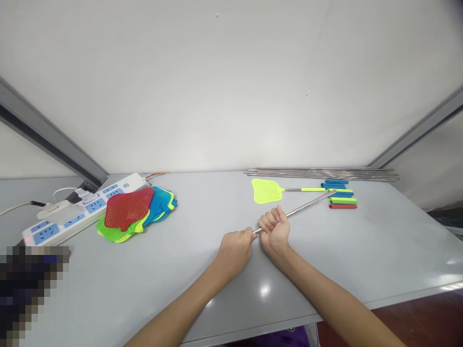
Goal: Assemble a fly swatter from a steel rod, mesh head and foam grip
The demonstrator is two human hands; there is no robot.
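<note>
Right hand clenched around steel rod | left hand grasping its end

- Left forearm rises from the bottom edge toward lower centre of the frame
- Left hand curls closed, knuckles upward
- Right forearm angles in from the lower right
- Right hand curls into a fist just beside the left, wrist bent

- Steel rod: near end lost in left hand, a stretch hidden by right hand
- Green and blue fly swatters: partly under red one
- Forearms: cut off at bottom edge
- White cable: cut off at left edge
- Bottom-left corner: pixelated patch, contents unreadable
</note>
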